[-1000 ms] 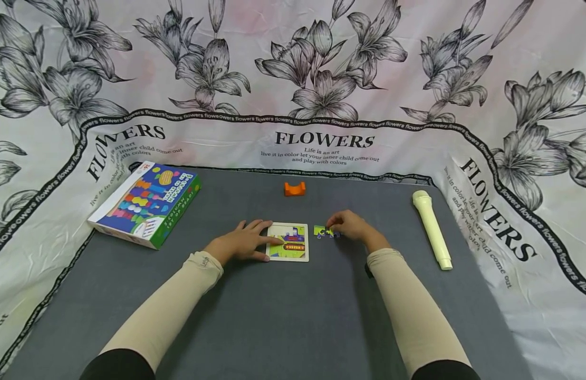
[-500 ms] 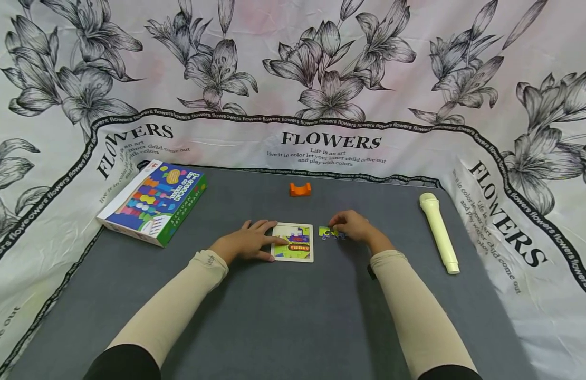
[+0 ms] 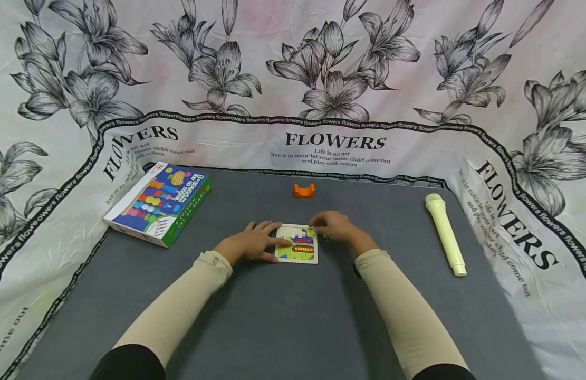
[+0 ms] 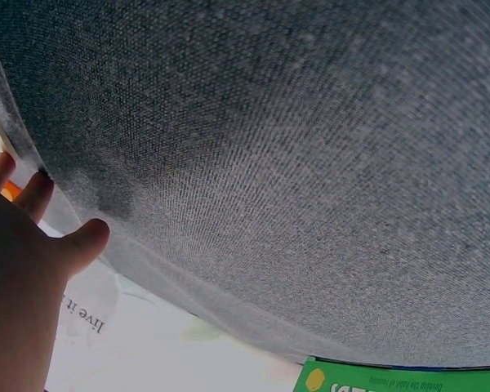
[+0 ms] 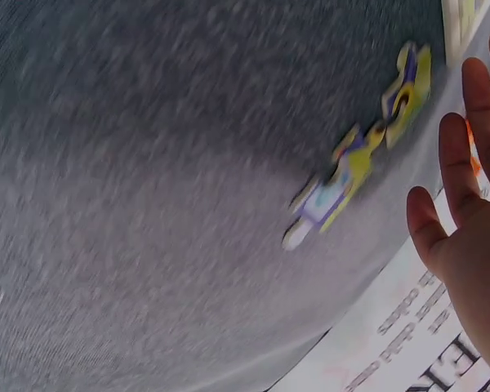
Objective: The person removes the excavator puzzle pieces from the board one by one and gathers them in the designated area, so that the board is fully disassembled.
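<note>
A small square jigsaw board (image 3: 297, 262) with a pale frame and a colourful vehicle picture lies mid-table. My left hand (image 3: 247, 244) rests at its left side, with the fingers spread and the index finger on the picture. At the board's upper right corner, my right hand (image 3: 337, 228) pinches a small green puzzle piece, mostly hidden by the fingertips. Two loose puzzle pieces, one yellow and purple (image 5: 407, 96), the other pale blue and yellow (image 5: 331, 194), lie on the grey cloth near the right hand. The left wrist view shows only the left hand (image 4: 24, 253) and the board's edge.
A blue and green game box (image 3: 160, 203) lies at the back left. An orange curved block (image 3: 304, 190) stands behind the board. To the right lies a cream-coloured stick with a wider end (image 3: 445, 235). A flower-printed cloth (image 3: 226, 142) hangs behind the grey table.
My right hand has moved left from the loose pieces to the board's upper right corner, with a puzzle piece. The left hand stays on the board. The head view has shifted slightly.
</note>
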The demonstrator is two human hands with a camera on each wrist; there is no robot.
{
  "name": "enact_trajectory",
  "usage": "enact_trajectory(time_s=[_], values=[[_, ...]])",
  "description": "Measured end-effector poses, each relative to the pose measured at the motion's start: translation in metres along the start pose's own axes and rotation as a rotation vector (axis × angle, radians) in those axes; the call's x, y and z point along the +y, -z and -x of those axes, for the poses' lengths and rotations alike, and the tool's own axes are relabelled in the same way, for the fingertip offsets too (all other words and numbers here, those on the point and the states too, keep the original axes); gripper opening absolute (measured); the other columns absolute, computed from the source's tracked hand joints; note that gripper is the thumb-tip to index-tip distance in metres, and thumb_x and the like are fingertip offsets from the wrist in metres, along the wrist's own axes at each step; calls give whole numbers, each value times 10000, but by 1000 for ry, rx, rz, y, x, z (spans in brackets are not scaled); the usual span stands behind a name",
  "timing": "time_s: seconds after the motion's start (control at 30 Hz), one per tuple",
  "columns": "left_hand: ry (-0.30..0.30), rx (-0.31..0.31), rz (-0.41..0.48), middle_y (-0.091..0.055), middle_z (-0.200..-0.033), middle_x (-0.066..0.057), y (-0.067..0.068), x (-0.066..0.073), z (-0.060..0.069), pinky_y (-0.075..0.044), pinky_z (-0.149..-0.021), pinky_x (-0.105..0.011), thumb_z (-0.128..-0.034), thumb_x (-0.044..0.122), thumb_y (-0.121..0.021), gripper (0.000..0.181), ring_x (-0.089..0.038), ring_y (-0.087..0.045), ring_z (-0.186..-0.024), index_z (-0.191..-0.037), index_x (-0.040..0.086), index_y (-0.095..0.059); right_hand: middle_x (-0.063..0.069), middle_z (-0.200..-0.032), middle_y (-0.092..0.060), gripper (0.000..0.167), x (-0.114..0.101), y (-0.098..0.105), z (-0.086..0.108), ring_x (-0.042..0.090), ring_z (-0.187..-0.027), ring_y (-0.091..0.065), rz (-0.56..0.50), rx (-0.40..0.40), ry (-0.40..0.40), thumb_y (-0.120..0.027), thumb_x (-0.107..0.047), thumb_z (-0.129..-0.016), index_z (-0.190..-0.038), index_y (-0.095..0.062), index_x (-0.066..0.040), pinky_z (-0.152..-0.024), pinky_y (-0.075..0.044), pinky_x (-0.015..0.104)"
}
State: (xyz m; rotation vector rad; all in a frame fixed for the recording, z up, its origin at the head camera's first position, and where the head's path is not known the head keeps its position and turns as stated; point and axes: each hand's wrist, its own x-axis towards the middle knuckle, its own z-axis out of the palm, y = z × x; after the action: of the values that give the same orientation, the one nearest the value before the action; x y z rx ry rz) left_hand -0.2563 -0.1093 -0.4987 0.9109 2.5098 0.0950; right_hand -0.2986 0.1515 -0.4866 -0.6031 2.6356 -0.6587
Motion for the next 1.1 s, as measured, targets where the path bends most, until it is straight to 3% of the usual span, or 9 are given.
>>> enact_trajectory(time_s=[0.23, 0.63, 0.9, 1.1], values=[[5, 8, -10, -81, -1633, -46, -4, -2, -2, -117, -1131, -646, -929, 587, -517, 600, -319, -74, -1492, -1484, 467, -324, 26, -1151, -704, 231, -13, -8, -7, 233, -1129, -593, 58, -17, 78, -625, -120, -940, -1155, -710, -131, -999, -337, 551], [0, 19, -30, -91, -1629, -38, -5, -4, -3, -146, -1131, -634, -930, 598, -499, 596, -307, -80, -1492, -1484, 465, -322, 7, -1128, -701, 208, -19, -16, -14, 227, -1112, -586, 102, -22, 129, -575, -108, -973, -1097, -731, -164, -1017, -340, 539], [-7, 25, -22, -90, -1630, -39, -4, -4, -2, -140, -1133, -634, -933, 589, -505, 594, -303, -79, -1492, -1485, 458, -327, -6, -1105, -709, 230, -25, -15, -15, 238, -1090, -569, 204, -2, 176, -578, -65, -952, -1082, -744, -157, -976, -362, 518], [-7, 17, -23, -91, -1629, -39, -3, -4, -2, -137, -1134, -635, -933, 590, -503, 594, -304, -79, -1491, -1485, 459, -327, -5, -1117, -707, 235, -26, -16, -15, 236, -1087, -572, 222, -6, 187, -575, -57, -952, -1081, -744, -157, -968, -376, 501]])
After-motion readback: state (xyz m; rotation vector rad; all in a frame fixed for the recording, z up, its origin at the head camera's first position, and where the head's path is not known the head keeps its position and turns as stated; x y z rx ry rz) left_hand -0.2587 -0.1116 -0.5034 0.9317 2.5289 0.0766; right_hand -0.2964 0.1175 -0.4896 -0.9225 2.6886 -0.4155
